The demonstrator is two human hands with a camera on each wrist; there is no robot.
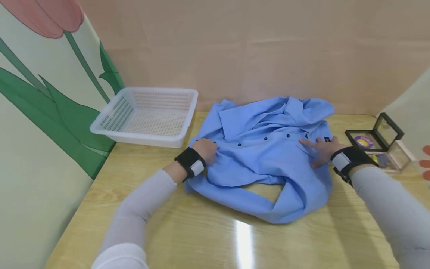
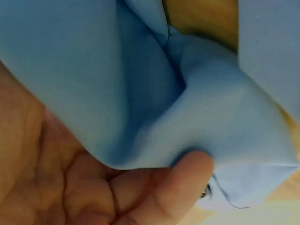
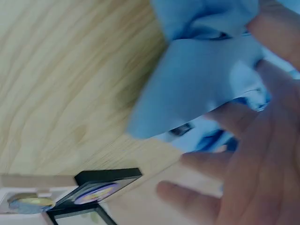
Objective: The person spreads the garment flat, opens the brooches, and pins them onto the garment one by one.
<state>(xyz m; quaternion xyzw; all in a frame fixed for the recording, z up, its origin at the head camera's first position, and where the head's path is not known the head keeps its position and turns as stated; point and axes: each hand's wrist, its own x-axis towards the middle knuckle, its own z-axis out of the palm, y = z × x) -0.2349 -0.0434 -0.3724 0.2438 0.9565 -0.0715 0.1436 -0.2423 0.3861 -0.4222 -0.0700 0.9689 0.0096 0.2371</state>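
A light blue button-up shirt [image 1: 265,164] lies rumpled on the wooden table, its row of dark buttons running across it. At the shirt's left side my left hand [image 1: 205,150] grips the cloth with curled fingers. In the left wrist view a fingertip [image 2: 194,164] presses against the fabric close to a button. My right hand [image 1: 323,150] rests with spread fingers on the right end of the shirt, near a small dark label [image 1: 327,139]. Seen from the right wrist, a pointed flap of cloth [image 3: 187,89] lies beside those fingers.
A white plastic basket [image 1: 179,142] with perforated sides stands at the back left. To the right of the shirt are a black-framed display case [image 1: 376,138] and a pink-framed one [image 1: 396,160], both standing open. A beige wall backs the table [image 1: 188,228].
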